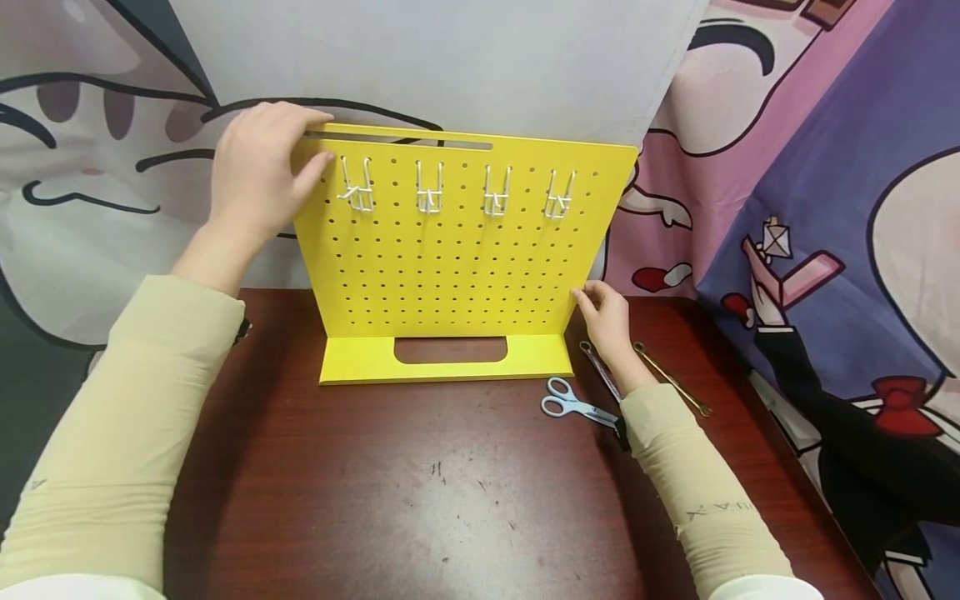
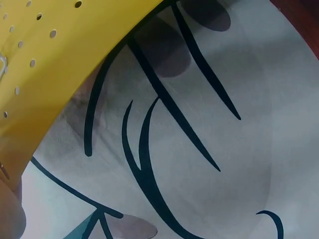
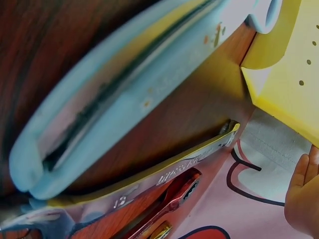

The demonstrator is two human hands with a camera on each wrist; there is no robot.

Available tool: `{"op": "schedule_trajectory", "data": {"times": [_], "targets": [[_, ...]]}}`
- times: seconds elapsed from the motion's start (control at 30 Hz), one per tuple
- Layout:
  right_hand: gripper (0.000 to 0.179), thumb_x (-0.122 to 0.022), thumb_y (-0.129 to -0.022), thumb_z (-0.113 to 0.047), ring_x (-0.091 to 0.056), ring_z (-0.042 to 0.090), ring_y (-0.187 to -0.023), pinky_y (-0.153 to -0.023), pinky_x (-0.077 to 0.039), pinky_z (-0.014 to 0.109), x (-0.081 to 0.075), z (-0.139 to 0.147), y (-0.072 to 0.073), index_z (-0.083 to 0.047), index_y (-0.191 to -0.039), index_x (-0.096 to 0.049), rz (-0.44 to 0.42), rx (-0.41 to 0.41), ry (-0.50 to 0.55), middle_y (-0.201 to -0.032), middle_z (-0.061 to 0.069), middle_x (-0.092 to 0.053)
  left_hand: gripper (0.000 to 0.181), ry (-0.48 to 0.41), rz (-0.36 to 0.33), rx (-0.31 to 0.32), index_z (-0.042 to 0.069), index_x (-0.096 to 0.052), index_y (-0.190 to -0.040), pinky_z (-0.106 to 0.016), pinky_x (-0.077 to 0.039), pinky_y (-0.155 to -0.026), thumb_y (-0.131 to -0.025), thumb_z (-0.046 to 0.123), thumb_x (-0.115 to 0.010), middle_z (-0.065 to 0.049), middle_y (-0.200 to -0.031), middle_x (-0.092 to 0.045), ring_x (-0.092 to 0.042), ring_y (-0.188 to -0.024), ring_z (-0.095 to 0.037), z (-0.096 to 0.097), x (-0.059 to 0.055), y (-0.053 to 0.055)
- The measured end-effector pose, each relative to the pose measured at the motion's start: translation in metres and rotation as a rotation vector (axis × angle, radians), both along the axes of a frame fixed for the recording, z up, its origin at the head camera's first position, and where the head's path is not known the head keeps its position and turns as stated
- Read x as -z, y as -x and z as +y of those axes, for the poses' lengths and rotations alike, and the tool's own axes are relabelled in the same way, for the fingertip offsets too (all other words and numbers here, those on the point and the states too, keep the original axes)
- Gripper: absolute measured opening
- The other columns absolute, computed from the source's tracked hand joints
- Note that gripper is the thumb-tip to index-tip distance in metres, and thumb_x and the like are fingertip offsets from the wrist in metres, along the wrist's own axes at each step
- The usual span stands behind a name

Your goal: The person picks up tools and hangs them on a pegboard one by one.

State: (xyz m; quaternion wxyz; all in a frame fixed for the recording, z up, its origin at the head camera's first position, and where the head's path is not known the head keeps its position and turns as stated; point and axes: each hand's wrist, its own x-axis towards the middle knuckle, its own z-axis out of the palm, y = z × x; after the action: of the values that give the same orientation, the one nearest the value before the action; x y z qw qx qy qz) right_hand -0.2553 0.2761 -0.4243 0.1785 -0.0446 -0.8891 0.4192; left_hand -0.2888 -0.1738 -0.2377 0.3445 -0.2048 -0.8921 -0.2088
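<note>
A yellow pegboard (image 1: 450, 258) stands upright on a flat yellow base on the table. My left hand (image 1: 258, 171) grips its upper left corner, thumb on the front face and fingers over the top edge. My right hand (image 1: 609, 321) holds the board's lower right edge between thumb and fingers. Several white wire hooks (image 1: 430, 196) hang in a row near the top. In the left wrist view, the board (image 2: 60, 64) fills the upper left, with part of the thumb (image 2: 10, 209) below. Fingers of the right hand (image 3: 304, 191) show beside the board in the right wrist view.
Light blue scissors (image 1: 567, 404) lie in front of the base, their tips near my right wrist. A silver wrench (image 1: 597, 363) lies partly under the right forearm, and a gold wrench (image 1: 671, 377) lies farther right. Printed cloth (image 1: 510, 67) hangs behind the dark red table (image 1: 420, 500).
</note>
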Motion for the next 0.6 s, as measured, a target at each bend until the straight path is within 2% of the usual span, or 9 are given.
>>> {"op": "schedule_trajectory", "data": {"times": [0.3,0.5,0.6], "targets": [[0.026,-0.067,-0.105,-0.018,-0.059,0.024,-0.090,-0.073,-0.041,0.013,-0.003,0.002,-0.002,0.005,-0.117,-0.071,0.010,-0.003,0.008,-0.109,0.024,-0.073,0.035,-0.061,-0.011,0.003,0.007,-0.069,-0.137,-0.045,-0.040,-0.124,-0.103,0.015,-0.068,-0.016,-0.136,-0.072,-0.062,-0.132,-0.038,0.005,0.003,0.000],[0.025,-0.071,-0.103,-0.018,-0.060,0.016,-0.091,-0.076,-0.044,0.012,-0.006,0.009,-0.004,0.003,-0.117,-0.072,0.037,-0.006,0.006,-0.109,0.022,-0.074,0.031,-0.140,0.024,0.021,0.005,-0.071,-0.133,-0.042,-0.038,-0.125,-0.103,0.014,-0.068,-0.016,-0.134,-0.073,-0.060,-0.135,-0.035,0.007,0.009,0.002],[0.023,-0.071,-0.101,-0.015,-0.061,0.007,-0.089,-0.077,-0.045,0.010,-0.010,0.017,-0.008,0.002,-0.117,-0.073,0.063,-0.008,0.015,-0.110,0.022,-0.074,0.030,-0.176,0.046,0.039,0.004,-0.071,-0.131,-0.042,-0.038,-0.124,-0.103,0.013,-0.068,-0.017,-0.132,-0.073,-0.060,-0.135,-0.035,0.008,0.012,0.003]]}}
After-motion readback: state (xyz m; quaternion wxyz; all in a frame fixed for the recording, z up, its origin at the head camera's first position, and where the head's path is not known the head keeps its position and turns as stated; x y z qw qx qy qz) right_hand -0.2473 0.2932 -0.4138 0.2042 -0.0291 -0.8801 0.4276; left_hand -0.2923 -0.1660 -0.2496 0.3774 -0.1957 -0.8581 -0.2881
